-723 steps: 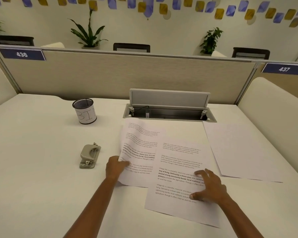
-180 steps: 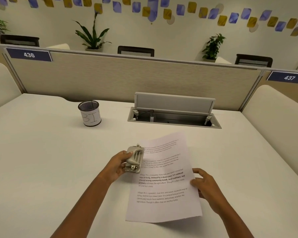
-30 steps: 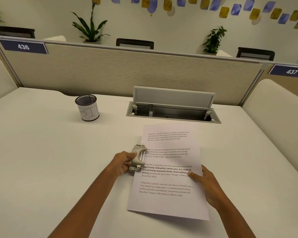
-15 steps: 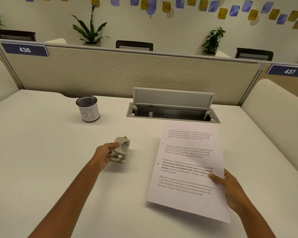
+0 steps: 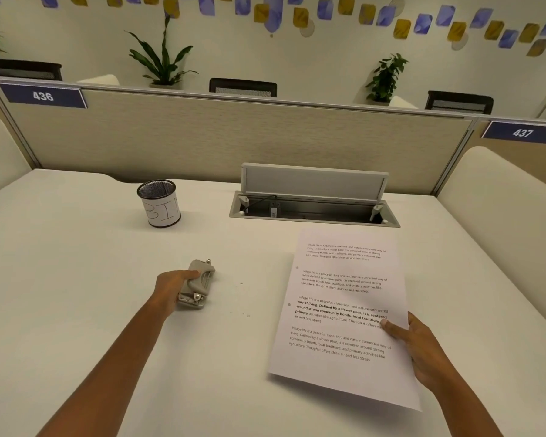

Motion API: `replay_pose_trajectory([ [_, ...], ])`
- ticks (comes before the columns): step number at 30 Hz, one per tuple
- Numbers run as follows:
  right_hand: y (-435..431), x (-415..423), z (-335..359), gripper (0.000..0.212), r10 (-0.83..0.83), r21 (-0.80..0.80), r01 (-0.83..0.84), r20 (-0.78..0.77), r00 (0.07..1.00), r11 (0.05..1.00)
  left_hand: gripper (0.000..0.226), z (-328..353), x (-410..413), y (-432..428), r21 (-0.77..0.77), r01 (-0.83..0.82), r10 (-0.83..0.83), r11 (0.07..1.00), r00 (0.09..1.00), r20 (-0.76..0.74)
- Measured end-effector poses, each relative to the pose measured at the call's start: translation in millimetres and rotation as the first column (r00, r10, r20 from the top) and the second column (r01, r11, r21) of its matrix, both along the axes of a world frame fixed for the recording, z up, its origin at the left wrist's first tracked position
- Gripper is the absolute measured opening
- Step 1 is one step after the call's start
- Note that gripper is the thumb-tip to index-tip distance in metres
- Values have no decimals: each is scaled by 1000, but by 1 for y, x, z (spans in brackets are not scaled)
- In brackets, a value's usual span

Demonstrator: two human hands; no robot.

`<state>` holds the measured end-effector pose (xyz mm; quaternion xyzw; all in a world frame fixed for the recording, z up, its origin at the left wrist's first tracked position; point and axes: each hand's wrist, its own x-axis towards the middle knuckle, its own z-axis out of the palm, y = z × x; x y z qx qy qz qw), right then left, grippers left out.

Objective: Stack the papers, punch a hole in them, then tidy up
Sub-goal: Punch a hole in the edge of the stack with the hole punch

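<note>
Left hand [image 5: 171, 287] grips punch [image 5: 196, 288] mid-desk, right hand [image 5: 420, 345] pinches punched papers [image 5: 344, 310] at their right edge, right of punch; papers likely light, floppy, slide-prone, so support them under an edge; punch rigid, heavier.

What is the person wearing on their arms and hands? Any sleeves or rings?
Nothing that shows. The left arm and the right arm are bare up to the picture's edge: no sleeves, no watch, no bracelet. The left hand and the right hand wear no gloves, and no rings show on the fingers in view.
</note>
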<state>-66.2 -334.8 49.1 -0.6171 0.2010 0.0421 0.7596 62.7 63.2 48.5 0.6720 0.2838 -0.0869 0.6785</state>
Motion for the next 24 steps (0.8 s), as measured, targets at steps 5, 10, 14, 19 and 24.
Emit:
replay_pose_trajectory([
  [5,1,3,-1,23,-3,-3,3,0,1000,1000,10,-8,1,2,74,6,-6,997,1000,6],
  [10,2,3,-4,23,-7,5,7,-5,1000,1000,21,-12,-3,-5,418,93,-117,904,993,31],
  [14,5,2,-3,24,-2,-11,2,-1,1000,1000,29,-12,-6,-11,698,140,-197,703,980,2],
  [19,7,1,-2,23,-8,-36,8,2,1000,999,40,-16,-9,-14,815,174,-231,552,972,-51],
  [24,8,-1,-1,22,-18,-44,18,6,1000,999,41,-15,-11,-11,817,172,-216,551,975,-60],
])
